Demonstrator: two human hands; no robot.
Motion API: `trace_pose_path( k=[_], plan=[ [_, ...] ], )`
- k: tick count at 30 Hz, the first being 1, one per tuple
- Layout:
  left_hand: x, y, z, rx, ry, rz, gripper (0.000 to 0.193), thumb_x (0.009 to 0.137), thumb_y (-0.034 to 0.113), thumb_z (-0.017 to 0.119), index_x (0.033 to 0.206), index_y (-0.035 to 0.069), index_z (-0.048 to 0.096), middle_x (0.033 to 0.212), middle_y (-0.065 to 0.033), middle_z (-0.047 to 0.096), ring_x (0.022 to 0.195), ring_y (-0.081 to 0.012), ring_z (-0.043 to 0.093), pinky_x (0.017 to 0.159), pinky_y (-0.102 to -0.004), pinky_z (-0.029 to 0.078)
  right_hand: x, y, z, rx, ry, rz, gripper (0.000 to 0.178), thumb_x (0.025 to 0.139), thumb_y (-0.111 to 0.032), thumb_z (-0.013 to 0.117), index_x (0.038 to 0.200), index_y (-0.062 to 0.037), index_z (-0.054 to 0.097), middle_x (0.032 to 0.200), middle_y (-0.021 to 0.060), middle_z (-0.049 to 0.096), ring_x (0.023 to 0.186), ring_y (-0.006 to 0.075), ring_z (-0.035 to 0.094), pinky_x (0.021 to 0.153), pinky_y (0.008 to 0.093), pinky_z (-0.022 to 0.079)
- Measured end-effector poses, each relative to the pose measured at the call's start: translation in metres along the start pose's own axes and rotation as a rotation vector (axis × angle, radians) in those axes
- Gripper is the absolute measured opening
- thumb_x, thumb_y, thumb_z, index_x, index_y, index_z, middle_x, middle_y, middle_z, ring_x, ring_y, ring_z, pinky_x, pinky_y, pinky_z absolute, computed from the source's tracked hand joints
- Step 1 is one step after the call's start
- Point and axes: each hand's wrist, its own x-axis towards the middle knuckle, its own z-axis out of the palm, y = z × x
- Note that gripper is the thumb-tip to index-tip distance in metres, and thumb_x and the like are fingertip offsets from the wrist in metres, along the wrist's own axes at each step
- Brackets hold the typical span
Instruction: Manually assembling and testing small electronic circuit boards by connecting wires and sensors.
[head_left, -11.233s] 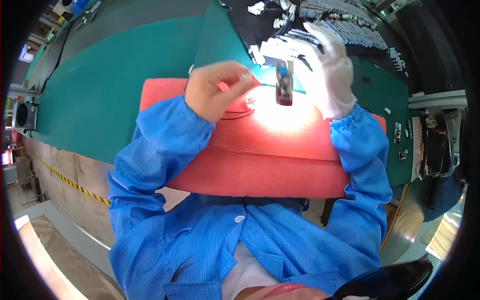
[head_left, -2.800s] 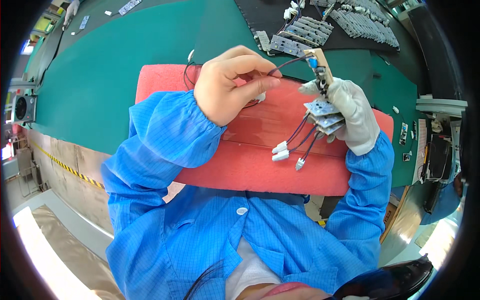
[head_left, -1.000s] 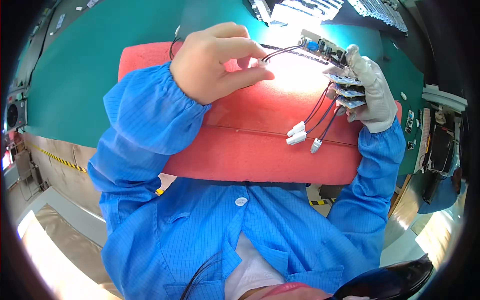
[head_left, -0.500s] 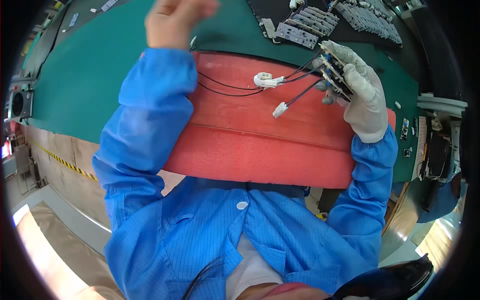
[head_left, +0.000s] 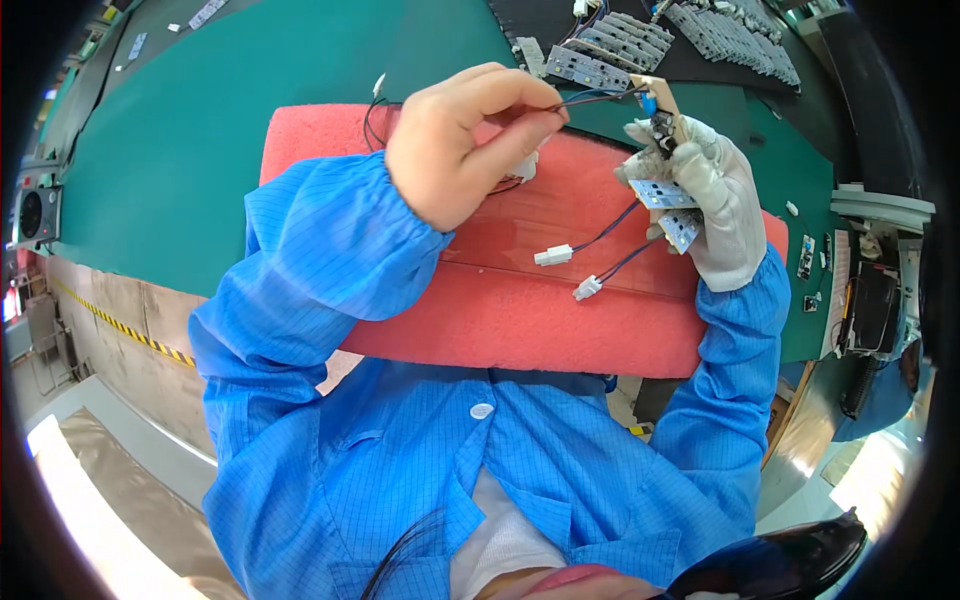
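My bare left hand [head_left: 465, 145] is above the red foam pad [head_left: 520, 335], thumb and forefinger pinched on dark wires [head_left: 600, 95]. These wires run right to an upright circuit board [head_left: 655, 100] with a blue component. My gloved right hand [head_left: 722, 205] grips that board together with lower white-faced circuit boards [head_left: 660, 194]. Dark leads from the lower boards end in a white plug connector [head_left: 553, 256] and a second plug connector [head_left: 588, 288], both hanging over the pad. A white connector piece [head_left: 523, 168] is partly hidden behind my left hand.
Rows of circuit boards [head_left: 620, 45] lie on a black mat at the back right. A thin wire with a white tip [head_left: 379, 85] sticks out past the pad's far edge. The green mat [head_left: 170, 150] covers the table. Small parts [head_left: 806, 258] lie at the right.
My left hand has come down and right from the far left and now pinches the wires. In my right hand the boards have turned and fanned apart, showing white faces.
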Motion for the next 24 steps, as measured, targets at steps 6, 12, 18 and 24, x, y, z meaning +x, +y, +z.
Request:
trace_pose_path(
  k=[6,12,18,24],
  plan=[
    [-0.004,-0.01,-0.008,-0.016,0.005,-0.012,0.011,0.081,0.007,0.063,0.091,0.002,0.065,0.08,-0.009,0.063,0.074,-0.019,0.062,0.064,-0.0283,0.049,-0.003,-0.003,-0.005,-0.169,-0.024,-0.105,0.056,0.067,-0.028,0.072,0.111,0.0023,0.055,0.088,0.0122,0.066,0.053,0.0095,0.056,0.045,0.0217,0.049],
    [-0.006,-0.007,-0.008,0.031,-0.019,0.022,0.008,0.08,0.002,0.063,0.088,0.0,0.063,0.078,-0.0094,0.063,0.071,-0.0186,0.062,0.064,-0.0277,0.05,-0.005,-0.002,-0.013,-0.091,0.013,-0.124,0.057,0.058,-0.019,0.077,0.106,0.0013,0.054,0.088,0.013,0.065,0.052,0.0099,0.056,0.044,0.0225,0.049],
    [-0.01,-0.001,-0.003,0.032,-0.007,-0.051,0.008,0.078,0.001,0.065,0.085,0.001,0.061,0.078,-0.0099,0.061,0.073,-0.0217,0.061,0.065,-0.0299,0.049,-0.005,0.0,-0.014,-0.082,0.038,-0.155,0.063,0.054,-0.02,0.079,0.107,0.0017,0.054,0.085,0.0132,0.065,0.053,0.0101,0.056,0.042,0.021,0.047],
    [-0.01,0.0,-0.009,0.412,-0.024,0.221,0.01,0.075,0.003,0.068,0.082,0.003,0.06,0.082,-0.0101,0.06,0.085,-0.0279,0.055,0.073,-0.0344,0.046,0.003,0.021,-0.03,-0.366,0.038,-0.356,0.054,0.073,-0.045,0.062,0.098,0.0028,0.057,0.072,0.0094,0.059,0.052,0.0125,0.059,0.037,0.0206,0.044]
  ],
)
